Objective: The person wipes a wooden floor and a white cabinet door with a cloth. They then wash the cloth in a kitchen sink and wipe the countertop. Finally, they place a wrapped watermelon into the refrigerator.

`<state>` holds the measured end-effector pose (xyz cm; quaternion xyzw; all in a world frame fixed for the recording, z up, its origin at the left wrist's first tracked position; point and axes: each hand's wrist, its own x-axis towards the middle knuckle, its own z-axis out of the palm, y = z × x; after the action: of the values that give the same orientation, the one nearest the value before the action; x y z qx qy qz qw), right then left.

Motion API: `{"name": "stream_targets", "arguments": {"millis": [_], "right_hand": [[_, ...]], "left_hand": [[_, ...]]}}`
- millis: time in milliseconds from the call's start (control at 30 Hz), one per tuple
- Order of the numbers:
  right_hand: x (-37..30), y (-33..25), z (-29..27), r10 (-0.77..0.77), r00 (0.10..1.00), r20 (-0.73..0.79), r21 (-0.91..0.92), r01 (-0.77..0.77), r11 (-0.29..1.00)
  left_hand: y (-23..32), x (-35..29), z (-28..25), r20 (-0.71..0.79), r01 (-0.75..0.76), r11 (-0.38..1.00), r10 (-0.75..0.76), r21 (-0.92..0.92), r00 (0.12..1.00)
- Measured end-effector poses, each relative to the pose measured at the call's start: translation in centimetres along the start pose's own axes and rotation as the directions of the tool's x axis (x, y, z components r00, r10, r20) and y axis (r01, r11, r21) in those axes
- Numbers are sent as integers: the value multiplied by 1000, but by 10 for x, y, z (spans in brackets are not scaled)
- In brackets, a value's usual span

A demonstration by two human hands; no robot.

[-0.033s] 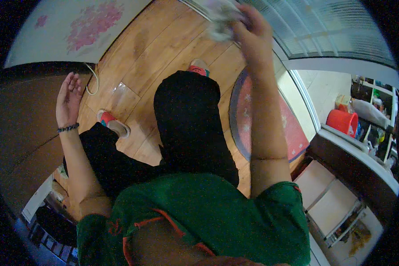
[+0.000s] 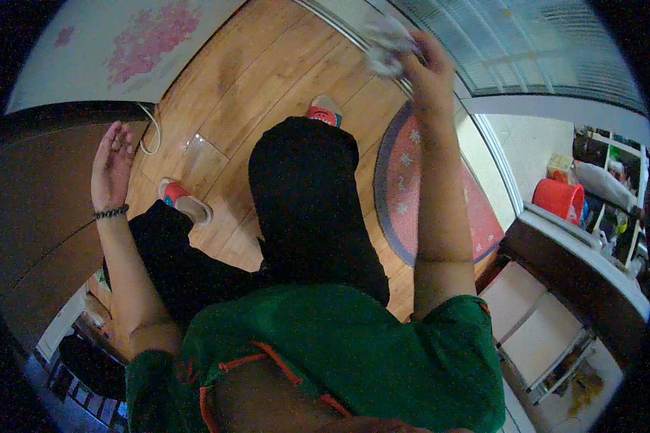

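- Wooden floor (image 2: 289,65) spreads beneath the person, with a reddish half-round mat (image 2: 397,191) at right and a ribbed glass door (image 2: 513,43) at far right.
- Right arm (image 2: 446,180) stretches nearly straight toward the far side; the right hand (image 2: 433,68) grips a pale, blurred cloth (image 2: 388,45) near the door.
- Left arm (image 2: 133,267) extends forward at left; the left hand (image 2: 111,169), well apart from the other, has its fingers loosely bent, unclenched.

I see open room over the wood floor (image 2: 289,79) between left hand (image 2: 112,169) and right hand (image 2: 432,72). Obstacles: black-trousered knee (image 2: 303,166), near; ribbed glass panel (image 2: 527,50), far right; brown panel (image 2: 40,187), left.
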<state>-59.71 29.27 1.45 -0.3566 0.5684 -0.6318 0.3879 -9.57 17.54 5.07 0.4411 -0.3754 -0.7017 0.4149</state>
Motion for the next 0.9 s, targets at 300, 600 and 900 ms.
{"name": "stream_targets", "arguments": {"millis": [300, 600, 900], "right_hand": [[-15, 224, -203, 119, 763, -636, -306, -391, 868], [34, 361, -207, 362, 880, -306, -705, -465, 536], [31, 388, -86, 95, 988, 125, -990, 131, -57]], "left_hand": [[-12, -13, -27, -72, 105, 984, -96, 145, 993], [-27, 2, -39, -205, 243, 944, -197, 225, 959], [-31, 3, -14, -240, 289, 935, -238, 206, 941]]}}
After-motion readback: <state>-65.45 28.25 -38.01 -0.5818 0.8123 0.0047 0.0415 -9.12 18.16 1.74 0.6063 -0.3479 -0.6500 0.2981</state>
